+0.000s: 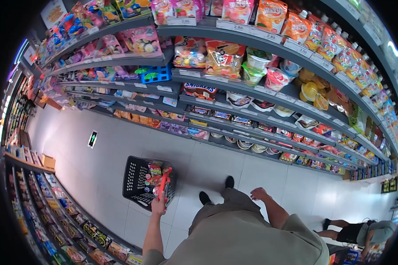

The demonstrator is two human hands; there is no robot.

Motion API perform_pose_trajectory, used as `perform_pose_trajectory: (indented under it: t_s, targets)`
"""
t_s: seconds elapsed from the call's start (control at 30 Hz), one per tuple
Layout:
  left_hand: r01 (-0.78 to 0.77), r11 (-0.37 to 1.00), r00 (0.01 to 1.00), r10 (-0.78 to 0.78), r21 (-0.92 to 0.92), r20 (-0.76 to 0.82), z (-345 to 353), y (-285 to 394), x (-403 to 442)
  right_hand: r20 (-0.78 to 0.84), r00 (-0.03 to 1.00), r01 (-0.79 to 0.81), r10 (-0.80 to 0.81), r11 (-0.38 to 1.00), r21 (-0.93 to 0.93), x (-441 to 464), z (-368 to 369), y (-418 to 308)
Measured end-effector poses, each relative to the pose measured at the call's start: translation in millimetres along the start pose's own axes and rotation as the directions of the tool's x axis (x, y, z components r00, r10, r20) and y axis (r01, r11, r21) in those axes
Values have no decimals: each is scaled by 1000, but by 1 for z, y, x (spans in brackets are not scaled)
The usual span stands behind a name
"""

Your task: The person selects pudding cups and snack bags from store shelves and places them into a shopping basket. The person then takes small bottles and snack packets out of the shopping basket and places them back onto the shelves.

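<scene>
My left hand [158, 206] is closed around the red handle [164, 180] of a black shopping basket [135, 176]. The basket has holes in its walls and is to the left of my feet. Inside it lie several packaged goods [154, 173], mostly red and green; their exact kinds are too small to read. At my right side hangs my right hand [259, 194], empty, with its fingers loosely bent and a little apart. It touches nothing.
Long grey shelves [234, 79] of packaged sweets and snacks curve along the front and right. Another snack shelf [70, 216] runs along the left. Tiled floor [115, 141] lies between them, with a green arrow sign [92, 138]. Another person [360, 232] stands at the lower right.
</scene>
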State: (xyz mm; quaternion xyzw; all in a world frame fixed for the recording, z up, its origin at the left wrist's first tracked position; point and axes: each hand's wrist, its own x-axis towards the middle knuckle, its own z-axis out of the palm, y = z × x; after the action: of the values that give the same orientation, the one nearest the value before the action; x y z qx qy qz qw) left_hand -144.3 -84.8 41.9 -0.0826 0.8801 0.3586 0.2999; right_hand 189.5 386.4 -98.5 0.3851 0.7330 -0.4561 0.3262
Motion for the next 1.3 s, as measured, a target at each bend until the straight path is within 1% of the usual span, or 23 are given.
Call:
perform_pose_trajectory:
  t_s: [0.07, 0.1, 0.13, 0.2, 0.23, 0.27, 0.3, 0.33, 0.37, 0.5, 0.53, 0.57, 0.6, 0.7, 0.73, 0.77, 0.8, 0.93, 1.0, 1.07, 1.17, 1.23, 1.3]
  targets:
    - [22, 999, 998, -24, -35, -61, 16, -9, 10, 57, 991, 127, -124, 990, -65, 48, 11, 57]
    - [37, 999, 996, -35, 12, -84, 26, -19, 24, 61, 995, -91, 81, 978, 186, 19, -3, 21]
    - [53, 997, 993, -47, 57, -108, 32, -22, 30, 69, 995, -78, 66, 979, 188, 30, -3, 28]
    - [47, 993, 986, -28, 111, -165, 41, 7, 12, -10, 981, 189, -194, 964, -186, 67, -7, 55]
    - [56, 992, 989, -39, 116, -143, 40, 37, -11, 104, 902, 363, -420, 605, -709, 45, -31, 25]
    - [67, 990, 991, -53, 121, -119, 42, 55, -26, 117, 895, 380, -431, 597, -707, 43, -41, 11]
    - [60, 996, 988, -49, 67, -147, 56, 45, -13, -35, 972, 215, -232, 941, -261, 43, -50, 3]
    - [73, 995, 985, -62, 65, -162, 67, 30, -6, -48, 998, -22, 37, 961, 275, 41, -61, -2]
    - [66, 991, 982, -44, 116, -186, 73, 50, -18, -4, 999, -42, 49, 892, 450, 54, -70, 4]
    - [97, 987, 980, -72, 127, -188, 113, 99, -49, -27, 1000, 7, 2, 945, 327, 74, -131, 15]
    - [118, 992, 980, -109, 45, -166, 123, 108, -57, -29, 965, 262, -260, 961, 92, 92, -142, 36]
    - [41, 968, 981, 8, 246, -195, 136, 73, -32, 17, 994, 97, -109, 937, 334, 106, -153, 50]
    - [-110, 920, 975, 174, 376, -140, 150, 53, -25, 9, 978, 206, -209, 971, 118, 114, -165, 63]
    - [-444, 593, 806, 592, 672, 9, 192, 44, -32, 17, 1000, -13, 10, 978, 210, 104, -209, 76]
    - [-430, 611, 814, 580, 664, -7, 211, 55, -36, 57, 996, 66, -68, 997, 32, 116, -217, 93]
    - [-149, 970, 977, 174, 192, -122, 225, 65, -40, 109, 984, 154, -140, 978, -140, 129, -222, 112]
    - [238, 913, 968, -251, -331, 2, 238, 75, -48, 116, 983, 162, -145, 974, -156, 134, -227, 122]
    - [187, 982, 976, -187, -2, -113, 282, 137, -104, 235, 957, 173, -170, 985, 7, 116, -259, 122]
    - [100, 993, 985, -91, 55, -149, 313, 128, -109, 158, 986, -16, -43, 934, 358, 128, -251, 140]
    - [109, 984, 989, -93, 142, -115, 337, 135, -129, 110, 994, -12, -28, 938, 346, 105, -261, 138]
    - [13, 949, 980, 50, 316, -190, 378, 148, -180, 152, 982, 124, -112, 990, -73, 115, -251, 196]
    - [-34, 961, 988, 74, 275, -137, 385, 167, -218, 244, 918, 383, -312, 854, -351, 118, -251, 257]
    - [-80, 940, 989, 115, 331, -89, 400, 163, -238, 436, 741, 651, -511, 706, -278, 174, -251, 375]
